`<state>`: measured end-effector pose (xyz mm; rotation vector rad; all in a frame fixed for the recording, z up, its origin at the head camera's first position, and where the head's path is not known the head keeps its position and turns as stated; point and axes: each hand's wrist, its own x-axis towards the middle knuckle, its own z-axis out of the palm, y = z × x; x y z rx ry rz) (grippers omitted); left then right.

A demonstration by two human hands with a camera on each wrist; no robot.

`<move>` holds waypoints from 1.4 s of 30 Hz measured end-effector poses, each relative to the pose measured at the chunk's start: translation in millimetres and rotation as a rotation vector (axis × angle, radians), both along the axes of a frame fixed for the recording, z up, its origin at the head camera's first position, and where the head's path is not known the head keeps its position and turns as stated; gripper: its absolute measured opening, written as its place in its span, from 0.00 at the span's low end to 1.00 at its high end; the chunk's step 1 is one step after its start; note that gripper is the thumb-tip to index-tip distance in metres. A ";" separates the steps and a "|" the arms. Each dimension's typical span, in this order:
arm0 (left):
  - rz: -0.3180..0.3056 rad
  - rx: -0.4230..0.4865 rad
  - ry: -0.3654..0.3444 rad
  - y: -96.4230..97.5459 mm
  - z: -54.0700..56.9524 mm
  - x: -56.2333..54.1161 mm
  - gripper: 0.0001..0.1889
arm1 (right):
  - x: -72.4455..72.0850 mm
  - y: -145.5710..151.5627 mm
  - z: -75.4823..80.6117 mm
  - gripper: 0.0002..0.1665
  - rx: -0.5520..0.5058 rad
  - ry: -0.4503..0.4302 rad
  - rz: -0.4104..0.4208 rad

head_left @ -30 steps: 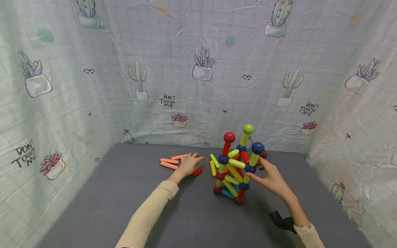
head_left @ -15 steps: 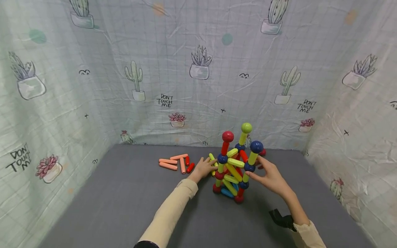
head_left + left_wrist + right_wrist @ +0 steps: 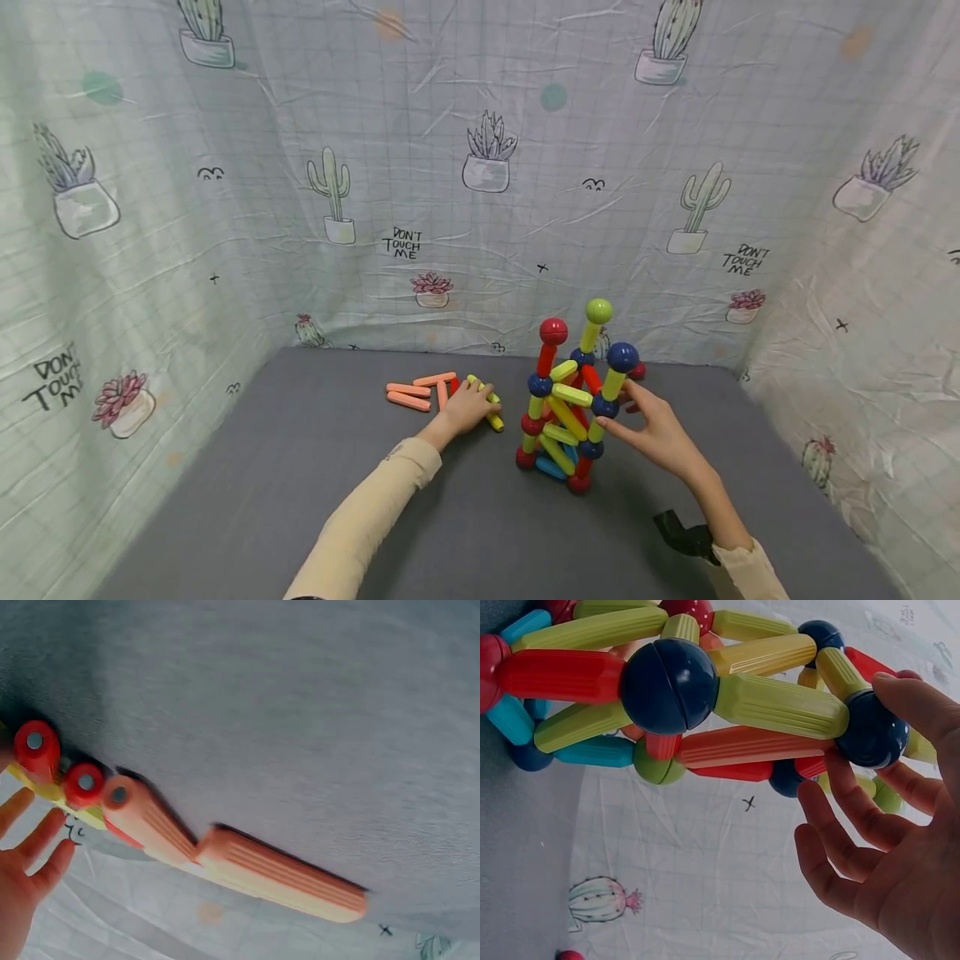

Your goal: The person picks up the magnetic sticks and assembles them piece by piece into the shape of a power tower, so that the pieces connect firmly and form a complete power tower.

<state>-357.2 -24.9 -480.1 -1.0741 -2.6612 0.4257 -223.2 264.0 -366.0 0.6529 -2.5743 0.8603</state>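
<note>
My left hand (image 3: 463,408) lies low over two yellow-green magnetic sticks (image 3: 496,423), its fingers touching them from above. Beside it, red sticks (image 3: 36,754) stand close against a salmon stick (image 3: 154,825) in the left wrist view, where the fingers (image 3: 41,838) look spread and fairly straight. At the right, a tower (image 3: 559,396) of magnetic sticks and balls stands upright on the table. My right hand (image 3: 651,429) holds its right side, thumb and fingers pinching a navy ball (image 3: 872,729) at the upper joint.
Several salmon sticks (image 3: 408,401) lie left of my left hand on the grey table (image 3: 300,467). A red ball (image 3: 638,372) sits behind the tower. A cactus-print cloth (image 3: 405,167) closes off the back and sides.
My left hand moved right to the yellow-green sticks, then back left, dragging them against the red and salmon sticks. My right hand and the tower stay put.
</note>
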 end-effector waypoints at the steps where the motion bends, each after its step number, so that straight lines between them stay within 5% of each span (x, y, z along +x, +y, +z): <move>1: 0.000 0.028 -0.001 -3.0 -0.2 1.2 0.16 | 0.2 0.1 -0.3 0.31 0.003 0.010 0.000; 7: -0.037 0.446 -0.073 -14.4 4.4 12.0 0.14 | 1.3 0.7 -1.3 0.25 0.001 0.051 0.001; 12: 0.056 1.020 -0.130 -5.7 26.0 32.4 0.11 | 2.5 0.7 -4.6 0.25 -0.003 0.031 -0.004; 16: 0.035 1.538 -0.375 12.5 63.8 67.4 0.13 | 2.9 0.4 -6.3 0.24 -0.012 0.008 -0.010; 18: -0.043 1.671 -0.540 21.7 83.4 88.4 0.14 | 2.8 0.1 -6.3 0.24 -0.017 0.004 -0.008; 22: -0.177 1.672 -0.833 38.5 117.0 123.4 0.14 | 1.9 -0.7 -5.8 0.23 -0.019 0.008 -0.011; 27: -0.186 1.550 -0.910 59.8 150.1 146.5 0.16 | 2.3 -2.0 -5.1 0.24 -0.023 0.005 -0.016; 33: -0.129 1.548 -0.864 82.2 163.1 141.9 0.15 | 2.6 -3.7 -4.2 0.25 -0.020 0.005 -0.009; 42: -0.007 1.561 -0.827 101.7 143.7 117.5 0.14 | 3.6 -4.1 -4.5 0.25 -0.015 0.017 -0.021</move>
